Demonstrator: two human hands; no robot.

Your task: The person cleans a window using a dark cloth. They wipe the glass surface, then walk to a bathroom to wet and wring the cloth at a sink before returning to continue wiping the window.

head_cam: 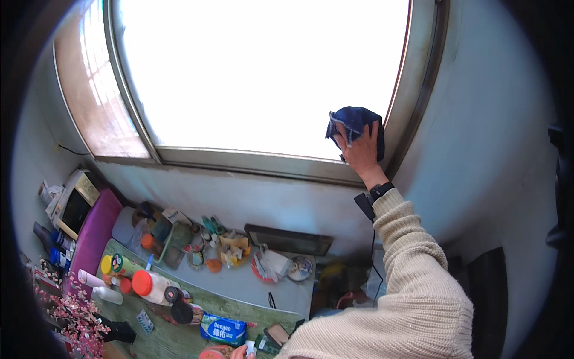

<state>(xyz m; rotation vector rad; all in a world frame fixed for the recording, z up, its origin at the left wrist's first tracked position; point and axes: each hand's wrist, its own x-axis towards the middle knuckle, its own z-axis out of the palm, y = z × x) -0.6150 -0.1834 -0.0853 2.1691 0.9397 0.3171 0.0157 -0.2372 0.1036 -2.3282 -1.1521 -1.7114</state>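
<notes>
My right hand (pixel 362 150) presses a dark blue cloth (pixel 354 117) with pale stitched edges against the lower right corner of a bright window pane (pixel 264 80). The fingers are spread over the cloth, which also meets the metal window frame (pixel 403 112). A dark band with a small box and a hanging cord circles that wrist. Of my left hand (pixel 241 353), only some fingers show at the bottom edge, near a reddish round container (pixel 216 352) and a small white item (pixel 250 348). Whether those fingers hold anything is hidden.
Below the window, a green table (pixel 175 334) bears a blue wipes pack (pixel 223 329), a red-lidded jar (pixel 150 285) and other jars. Behind it, a pale surface (pixel 242 287) carries bowls and clutter. A microwave (pixel 80 204) and pink blossoms (pixel 74 309) are at left.
</notes>
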